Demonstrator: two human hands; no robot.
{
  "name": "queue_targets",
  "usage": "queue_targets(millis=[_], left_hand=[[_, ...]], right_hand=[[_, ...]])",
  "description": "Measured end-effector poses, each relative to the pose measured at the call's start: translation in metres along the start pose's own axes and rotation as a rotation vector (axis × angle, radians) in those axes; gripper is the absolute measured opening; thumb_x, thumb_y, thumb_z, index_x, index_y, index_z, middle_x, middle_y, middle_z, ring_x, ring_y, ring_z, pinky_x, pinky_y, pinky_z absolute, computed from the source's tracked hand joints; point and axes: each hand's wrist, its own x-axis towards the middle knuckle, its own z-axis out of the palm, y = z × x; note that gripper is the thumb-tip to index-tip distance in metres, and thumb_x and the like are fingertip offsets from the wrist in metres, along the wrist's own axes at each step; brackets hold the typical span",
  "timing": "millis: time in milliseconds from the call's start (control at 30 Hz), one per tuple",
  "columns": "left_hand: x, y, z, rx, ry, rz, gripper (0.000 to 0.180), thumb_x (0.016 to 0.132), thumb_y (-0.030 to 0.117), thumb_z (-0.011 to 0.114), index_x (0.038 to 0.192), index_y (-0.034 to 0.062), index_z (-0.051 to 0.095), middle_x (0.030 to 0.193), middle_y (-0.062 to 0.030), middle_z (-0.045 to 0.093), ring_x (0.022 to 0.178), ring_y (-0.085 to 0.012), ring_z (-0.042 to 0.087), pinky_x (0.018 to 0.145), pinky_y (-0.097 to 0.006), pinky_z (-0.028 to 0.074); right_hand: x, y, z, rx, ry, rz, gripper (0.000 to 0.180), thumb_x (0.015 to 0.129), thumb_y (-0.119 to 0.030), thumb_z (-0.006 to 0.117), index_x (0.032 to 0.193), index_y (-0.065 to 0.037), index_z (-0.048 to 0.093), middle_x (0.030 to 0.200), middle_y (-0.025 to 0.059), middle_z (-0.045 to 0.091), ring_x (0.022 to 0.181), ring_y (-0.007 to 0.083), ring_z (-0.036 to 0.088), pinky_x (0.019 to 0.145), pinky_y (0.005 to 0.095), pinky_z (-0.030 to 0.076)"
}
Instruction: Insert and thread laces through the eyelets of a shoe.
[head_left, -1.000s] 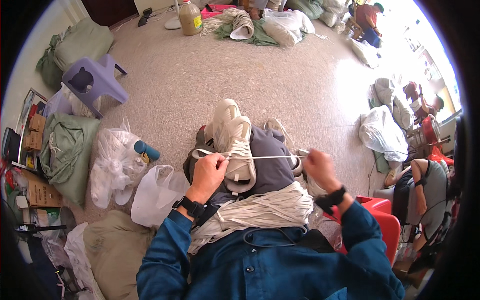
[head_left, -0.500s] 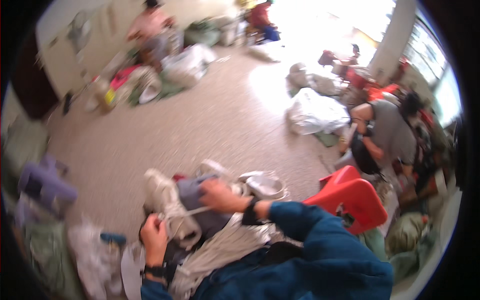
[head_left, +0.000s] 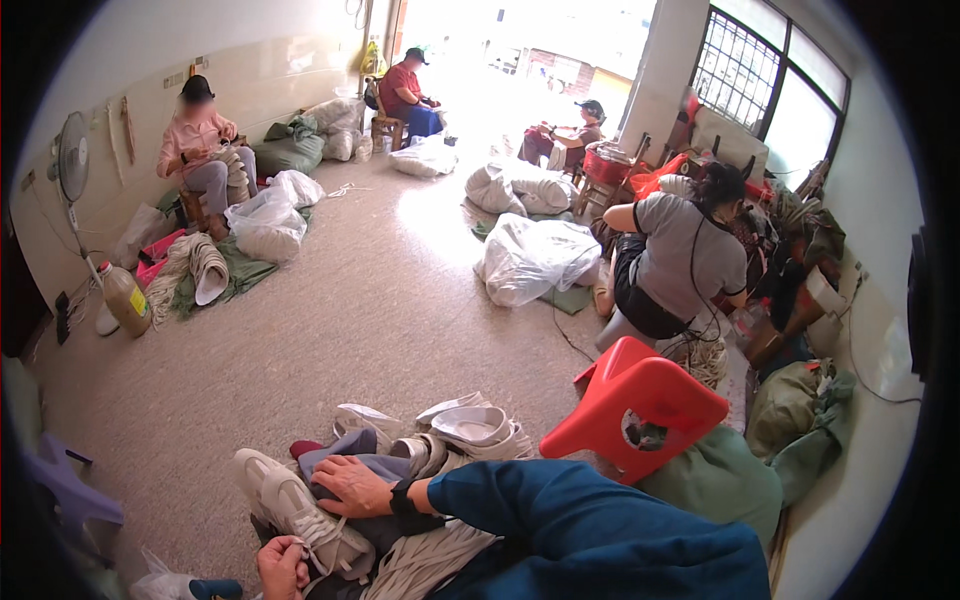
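Note:
A beige lace-up shoe (head_left: 300, 510) lies across my lap, its toe pointing away to the upper left. White shoelace (head_left: 318, 530) runs through its eyelets. At the shoe's near end, my left hand (head_left: 284, 566) is closed in a pinch on a lace end. My right hand (head_left: 355, 487) lies flat with fingers spread on a grey cloth (head_left: 390, 466), its fingertips beside the shoe's laced opening. A thick bundle of loose off-white laces (head_left: 430, 558) is draped over my lap below the right wrist.
Several pale shoes (head_left: 472, 424) lie on the floor just beyond my lap. A red plastic stool (head_left: 640, 400) is tipped over at right, by a green sack (head_left: 715, 480). A purple stool (head_left: 75, 490) stands left. A person in grey (head_left: 690, 250) bends over at right; others sit farther off.
My right hand has let go of the lace it was drawing out to the right and now rests on the grey cloth. The whole view has tilted up, showing more of the room.

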Motion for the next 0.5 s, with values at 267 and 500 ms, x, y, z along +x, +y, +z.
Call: queue_targets(millis=[267, 500], left_hand=[[0.004, -0.002, -0.009, 0.136, -0.198, 0.128, 0.014, 0.100, 0.017, 0.060, 0.102, 0.0051, 0.068, 0.077, 0.0009, 0.062, 0.056, -0.0068, 0.052, 0.052, -0.020, 0.041], [0.002, -0.028, -0.013, 0.159, -0.111, 0.220, 0.007, 0.092, 0.005, 0.066, 0.094, 0.0014, 0.061, 0.071, -0.0024, 0.056, 0.050, -0.0100, 0.048, 0.048, -0.025, 0.044]], right_hand=[[0.003, -0.003, 0.000, -0.085, -0.075, 0.024, 0.044, 0.088, -0.028, 0.068, 0.123, -0.004, 0.057, 0.126, 0.0167, 0.053, 0.123, 0.0360, 0.048, 0.103, 0.0476, 0.038], [0.002, -0.013, 0.005, -0.097, -0.106, 0.014, 0.044, 0.087, -0.026, 0.067, 0.123, -0.003, 0.057, 0.127, 0.0174, 0.053, 0.124, 0.0361, 0.047, 0.105, 0.0473, 0.037]])
